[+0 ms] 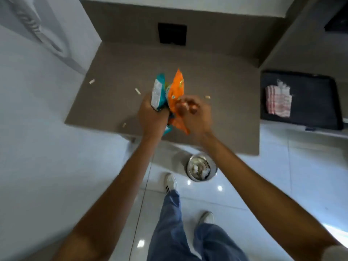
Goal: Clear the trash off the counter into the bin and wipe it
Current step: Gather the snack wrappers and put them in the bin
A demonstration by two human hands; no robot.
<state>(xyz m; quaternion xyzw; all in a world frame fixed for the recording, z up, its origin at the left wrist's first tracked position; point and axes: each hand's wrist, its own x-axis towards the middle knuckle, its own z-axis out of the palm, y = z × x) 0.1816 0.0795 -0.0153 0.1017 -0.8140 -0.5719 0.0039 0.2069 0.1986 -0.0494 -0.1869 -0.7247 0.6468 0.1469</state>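
Note:
Above the brown counter (216, 76), my left hand (151, 117) grips a bunch of snack wrappers: a teal and white one (157, 91) and an orange one (176, 89). My right hand (194, 113) is closed next to the orange wrapper with a small pale scrap at its fingertips. Small beige scraps lie on the counter at the left (91, 81), the middle (137, 91), the right (207, 97) and the front edge (124, 125). A round metal bin (201, 169) with crumpled white paper inside stands on the floor below the counter's front edge.
A red and white striped cloth (278, 102) lies in a dark tray (320, 91) to the right of the counter. A black socket plate (172, 32) sits on the back wall. My feet and jeans stand on the glossy white tiles beside the bin.

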